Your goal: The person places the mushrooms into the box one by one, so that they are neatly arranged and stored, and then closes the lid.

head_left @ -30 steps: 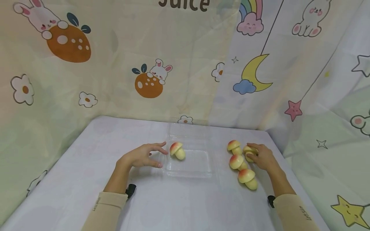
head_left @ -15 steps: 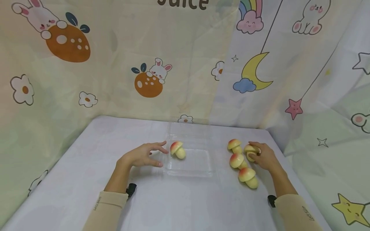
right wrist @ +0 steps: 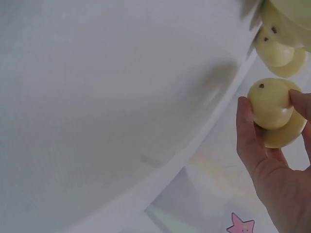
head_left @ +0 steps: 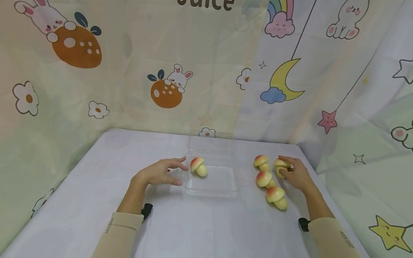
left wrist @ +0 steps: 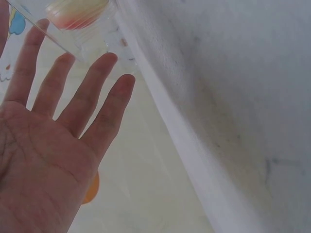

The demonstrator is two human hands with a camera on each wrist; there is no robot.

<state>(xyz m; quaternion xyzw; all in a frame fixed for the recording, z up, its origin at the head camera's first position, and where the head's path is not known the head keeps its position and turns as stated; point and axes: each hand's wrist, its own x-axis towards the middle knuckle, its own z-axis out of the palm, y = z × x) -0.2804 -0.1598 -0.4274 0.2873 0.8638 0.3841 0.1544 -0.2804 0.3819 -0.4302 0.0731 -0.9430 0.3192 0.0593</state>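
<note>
My right hand pinches a pale yellow toy mushroom at the right of the table. In the right wrist view the thumb and fingers lie around this mushroom, its stem end facing the camera. My left hand is held with fingers spread at the left side of a clear plastic box; whether the fingertips touch its wall I cannot tell. The box's lid stands open at the back. One red-tipped mushroom lies inside, at the box's left. The left wrist view shows the extended fingers near the clear wall.
Three more toy mushrooms lie just left of my right hand: a back one, a middle one and a front one. The white-covered table meets a printed cloth backdrop behind and at the sides.
My right hand has shifted slightly right and away with the mushroom between its fingers, and its grip has changed a little. My left hand and the box have stayed in place.
</note>
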